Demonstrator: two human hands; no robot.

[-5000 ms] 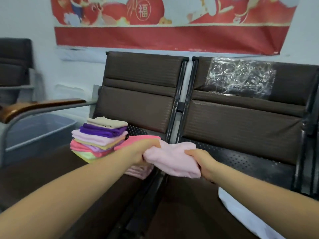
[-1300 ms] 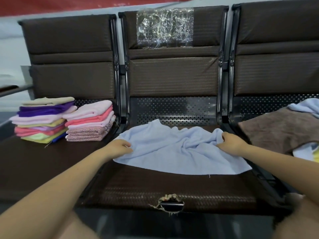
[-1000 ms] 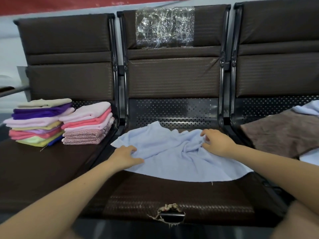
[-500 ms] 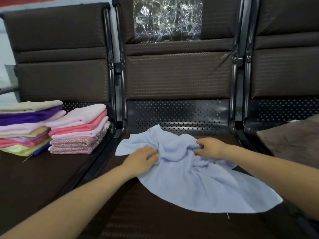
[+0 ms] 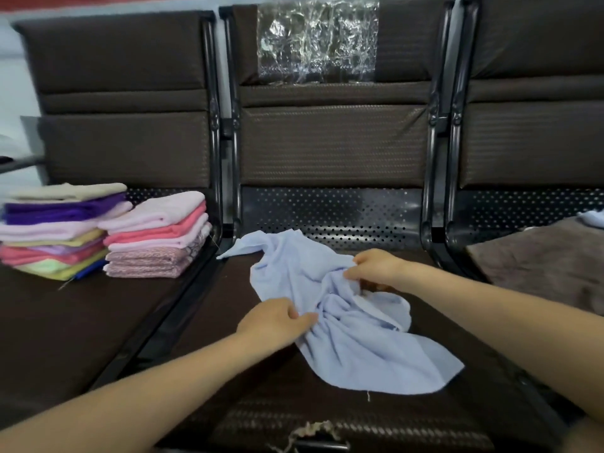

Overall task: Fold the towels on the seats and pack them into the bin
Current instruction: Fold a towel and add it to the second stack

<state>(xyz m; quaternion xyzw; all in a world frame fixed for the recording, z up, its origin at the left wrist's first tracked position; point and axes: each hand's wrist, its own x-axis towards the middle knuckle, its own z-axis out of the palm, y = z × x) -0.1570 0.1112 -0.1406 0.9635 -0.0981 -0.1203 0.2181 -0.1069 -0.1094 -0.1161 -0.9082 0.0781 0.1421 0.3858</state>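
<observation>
Since half a second ago your hands have bunched the light blue towel [image 5: 346, 325] tighter on the middle seat [image 5: 268, 416]. Your left hand [image 5: 274, 322] pinches its 9 o'clock edge, fingers curled; your right hand [image 5: 376, 266] grips folds at 12 o'clock.

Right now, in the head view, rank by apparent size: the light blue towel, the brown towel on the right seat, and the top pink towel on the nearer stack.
1. light blue towel, crumpled, both hands on it.
2. brown towel, though the frame edge cuts it off, so unsure.
3. top pink towel, folded, smallest.
</observation>
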